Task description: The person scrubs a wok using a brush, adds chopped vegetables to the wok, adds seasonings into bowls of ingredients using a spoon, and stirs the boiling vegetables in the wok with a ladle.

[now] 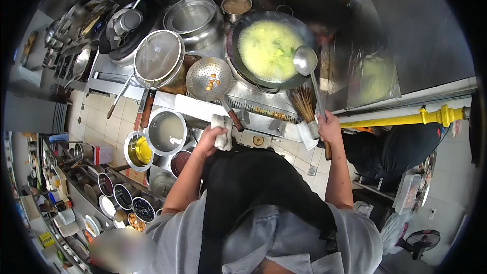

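Note:
My right hand (330, 128) is closed around the handle of a long steel ladle (305, 61), whose bowl hangs over the right side of a wok (241, 68). Foamy yellow-green liquid with bits of greens (269, 49) fills much of the wok. A bamboo wok brush (303, 104) stands just left of the ladle's handle, near my right hand. My left hand (207, 141) grips a folded whitish cloth (221, 132) near the counter's front edge. Just beyond it, a perforated strainer (203, 78) with a wooden handle holds several small orange-brown pieces.
Left of the strainer sits a round mesh sieve (158, 57). Steel pots (195, 18) stand behind. Containers of pale liquid (161, 134) and yellow oil (142, 152) are at my left. A yellow pipe (406, 118) runs along the right, above a person in dark clothing (393, 149).

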{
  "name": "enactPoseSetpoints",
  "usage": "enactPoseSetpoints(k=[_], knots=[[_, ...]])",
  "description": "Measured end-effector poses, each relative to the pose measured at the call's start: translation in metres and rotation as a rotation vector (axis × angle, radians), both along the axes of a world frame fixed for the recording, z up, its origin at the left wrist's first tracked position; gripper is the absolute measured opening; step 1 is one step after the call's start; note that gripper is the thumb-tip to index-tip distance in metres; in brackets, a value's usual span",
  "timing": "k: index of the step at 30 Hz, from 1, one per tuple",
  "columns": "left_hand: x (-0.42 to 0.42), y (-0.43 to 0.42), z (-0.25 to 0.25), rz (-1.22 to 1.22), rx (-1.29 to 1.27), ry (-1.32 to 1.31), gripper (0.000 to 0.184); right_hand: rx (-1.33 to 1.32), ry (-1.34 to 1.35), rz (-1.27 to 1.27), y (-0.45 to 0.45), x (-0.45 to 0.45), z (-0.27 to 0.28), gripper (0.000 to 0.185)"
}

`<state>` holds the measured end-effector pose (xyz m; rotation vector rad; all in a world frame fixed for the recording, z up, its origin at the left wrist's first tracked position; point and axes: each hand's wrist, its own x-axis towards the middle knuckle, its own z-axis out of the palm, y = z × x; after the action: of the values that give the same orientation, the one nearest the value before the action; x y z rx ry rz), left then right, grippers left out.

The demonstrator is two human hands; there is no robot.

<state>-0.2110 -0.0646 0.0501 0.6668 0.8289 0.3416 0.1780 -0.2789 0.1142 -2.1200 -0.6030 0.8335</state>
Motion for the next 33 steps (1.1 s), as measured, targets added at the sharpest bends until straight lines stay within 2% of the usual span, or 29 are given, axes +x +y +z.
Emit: enactPoseSetpoints(k=[6,9,10,12,14,16,18,20,21,22,24,25,26,27,29,31,32,33], knots=[[0.029,0.0,0.031,-0.065,0.0,-0.021,0.037,0.002,0.223,0.001,0.004,-0.039,0.023,0.021],[0.028,-0.006,0.016,-0.077,-0.046,-0.066,0.04,0.013,0.518,-0.041,0.024,-0.058,0.028,0.014],[0.028,-0.01,0.012,-0.042,-0.041,-0.072,0.04,0.014,0.52,-0.041,0.034,-0.063,0.027,0.014],[0.024,-0.017,0.009,-0.002,-0.031,-0.077,0.039,0.075,0.719,-0.017,0.06,-0.072,0.026,0.018],[0.019,-0.021,0.008,0.0,-0.034,-0.05,0.037,0.117,1.032,-0.042,0.096,-0.075,0.034,0.021],[0.015,-0.027,0.007,0.031,-0.026,-0.039,0.036,0.331,1.446,-0.061,0.145,-0.069,0.019,0.024],[0.012,-0.029,0.01,0.042,-0.027,-0.029,0.036,0.502,1.472,0.1,0.202,-0.049,0.005,0.026],[0.01,-0.033,0.021,0.086,-0.022,-0.052,0.038,0.573,1.583,-0.144,0.264,-0.028,0.015,0.023],[0.006,-0.032,0.024,0.059,-0.037,-0.056,0.04,0.684,1.569,-0.012,0.289,-0.008,0.001,0.025],[0.002,-0.032,0.025,0.031,-0.056,-0.058,0.041,0.791,1.548,0.117,0.307,0.008,-0.016,0.027],[-0.005,-0.032,0.015,0.037,-0.048,-0.038,0.041,0.174,0.062,-0.01,0.332,0.001,-0.003,0.034],[-0.007,-0.031,0.011,0.048,-0.041,-0.021,0.042,0.013,-0.151,-0.13,0.324,-0.016,0.015,0.037],[-0.01,-0.033,0.013,0.047,-0.036,-0.023,0.042,0.011,-0.364,-0.158,0.335,0.009,-0.045,0.031],[-0.011,-0.034,0.016,0.102,-0.027,-0.015,0.042,0.099,-0.319,-0.22,0.292,-0.008,-0.003,0.031],[-0.013,-0.032,0.02,0.147,0.007,0.038,0.041,0.001,-0.496,-0.141,0.225,0.001,0.003,0.032],[-0.022,-0.028,0.009,0.123,-0.053,-0.001,0.039,0.01,-0.266,-0.089,0.157,-0.003,0.013,0.035],[-0.021,-0.026,0.008,0.106,-0.081,0.002,0.038,0.132,-0.463,-0.032,0.124,0.016,-0.037,0.035],[-0.018,-0.025,0.007,0.126,-0.068,0.016,0.042,0.232,-0.628,0.057,0.091,0.012,-0.034,0.027]])
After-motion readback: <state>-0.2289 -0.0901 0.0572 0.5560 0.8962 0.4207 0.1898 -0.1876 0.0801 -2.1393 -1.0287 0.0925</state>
